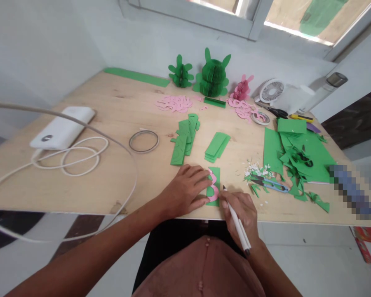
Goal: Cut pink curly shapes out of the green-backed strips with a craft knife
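Note:
My left hand lies on the wooden table with its fingers apart, its fingertips on a pink paper shape with scalloped edges. That shape rests on a green paper strip near the front edge. Just right of the strip, my right hand is closed around a white pen, whose dark tip points at the paper. Behind the strip sits a small stack of green strips, and to its left are green strips with drawn or cut curves.
Small scissors, paper scraps and green sheets lie at the right. Folded paper figures and a fan stand at the back. A white power bank with a looping cable is at the left.

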The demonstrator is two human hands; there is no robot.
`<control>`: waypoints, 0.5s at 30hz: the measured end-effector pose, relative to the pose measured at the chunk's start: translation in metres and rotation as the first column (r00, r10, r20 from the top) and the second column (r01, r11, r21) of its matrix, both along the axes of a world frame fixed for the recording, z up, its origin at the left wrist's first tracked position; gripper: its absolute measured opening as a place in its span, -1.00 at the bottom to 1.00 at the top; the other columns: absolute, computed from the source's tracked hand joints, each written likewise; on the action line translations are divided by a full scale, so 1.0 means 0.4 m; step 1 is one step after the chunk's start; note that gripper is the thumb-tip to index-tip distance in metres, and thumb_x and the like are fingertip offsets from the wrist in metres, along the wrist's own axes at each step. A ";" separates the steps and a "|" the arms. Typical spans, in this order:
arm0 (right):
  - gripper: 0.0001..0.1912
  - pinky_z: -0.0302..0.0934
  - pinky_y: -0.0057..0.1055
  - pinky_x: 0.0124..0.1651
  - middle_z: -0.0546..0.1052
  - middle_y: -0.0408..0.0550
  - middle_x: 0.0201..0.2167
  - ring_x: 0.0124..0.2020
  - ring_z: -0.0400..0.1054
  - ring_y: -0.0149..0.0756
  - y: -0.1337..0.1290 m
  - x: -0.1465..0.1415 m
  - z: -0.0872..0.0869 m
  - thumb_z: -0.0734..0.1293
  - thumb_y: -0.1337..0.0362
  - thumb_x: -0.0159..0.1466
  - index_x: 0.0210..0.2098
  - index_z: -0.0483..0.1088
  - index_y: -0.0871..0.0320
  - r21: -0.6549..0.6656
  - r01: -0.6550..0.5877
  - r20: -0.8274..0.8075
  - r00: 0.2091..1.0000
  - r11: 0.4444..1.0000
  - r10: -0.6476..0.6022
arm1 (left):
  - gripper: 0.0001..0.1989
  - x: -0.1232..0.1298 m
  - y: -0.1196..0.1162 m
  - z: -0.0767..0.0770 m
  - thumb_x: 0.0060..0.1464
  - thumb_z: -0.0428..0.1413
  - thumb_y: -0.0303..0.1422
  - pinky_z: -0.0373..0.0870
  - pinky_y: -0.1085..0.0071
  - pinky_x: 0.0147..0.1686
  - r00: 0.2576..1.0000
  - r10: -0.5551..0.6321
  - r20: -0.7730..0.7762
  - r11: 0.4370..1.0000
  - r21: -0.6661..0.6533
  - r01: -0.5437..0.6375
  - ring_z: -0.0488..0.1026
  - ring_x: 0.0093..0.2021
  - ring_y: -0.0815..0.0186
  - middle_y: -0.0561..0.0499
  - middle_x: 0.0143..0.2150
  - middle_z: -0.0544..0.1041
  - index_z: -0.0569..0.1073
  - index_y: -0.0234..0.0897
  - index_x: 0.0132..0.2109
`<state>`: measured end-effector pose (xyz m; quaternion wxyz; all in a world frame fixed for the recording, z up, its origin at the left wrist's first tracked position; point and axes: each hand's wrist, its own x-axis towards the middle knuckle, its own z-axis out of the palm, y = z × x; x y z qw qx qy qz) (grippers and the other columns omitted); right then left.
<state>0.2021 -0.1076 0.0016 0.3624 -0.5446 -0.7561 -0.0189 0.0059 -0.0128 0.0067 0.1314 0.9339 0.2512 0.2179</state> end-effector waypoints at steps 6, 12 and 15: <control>-0.77 0.23 -0.29 -0.21 0.59 -0.03 -0.34 -0.33 0.44 -0.26 -0.003 0.001 -0.012 0.24 0.43 0.33 -0.06 0.43 0.14 0.033 0.010 0.041 0.999 0.999 -0.011 | -0.67 0.003 0.001 0.008 0.15 0.12 -0.21 0.10 0.14 0.11 0.999 0.002 -0.033 1.000 0.008 -0.002 0.27 0.14 0.09 -0.08 0.12 0.45 0.44 -0.19 0.04; -0.74 0.22 -0.28 -0.22 0.59 -0.03 -0.35 -0.33 0.44 -0.25 -0.003 0.000 -0.013 0.24 0.45 0.33 -0.03 0.42 0.15 0.053 -0.014 0.041 0.999 0.999 0.011 | -0.67 0.004 0.007 0.013 0.13 0.15 -0.21 0.10 0.15 0.10 0.998 -0.009 -0.057 1.000 0.003 0.009 0.26 0.14 0.08 -0.08 0.12 0.45 0.44 -0.19 0.02; -0.76 0.23 -0.27 -0.22 0.59 -0.01 -0.36 -0.32 0.44 -0.24 -0.003 0.001 -0.016 0.25 0.45 0.33 -0.04 0.41 0.17 0.060 -0.018 0.044 0.999 0.998 0.016 | -0.66 0.003 0.008 0.012 0.12 0.15 -0.21 0.10 0.14 0.10 0.999 -0.010 -0.047 1.000 0.007 0.010 0.27 0.14 0.08 -0.08 0.12 0.45 0.44 -0.19 0.03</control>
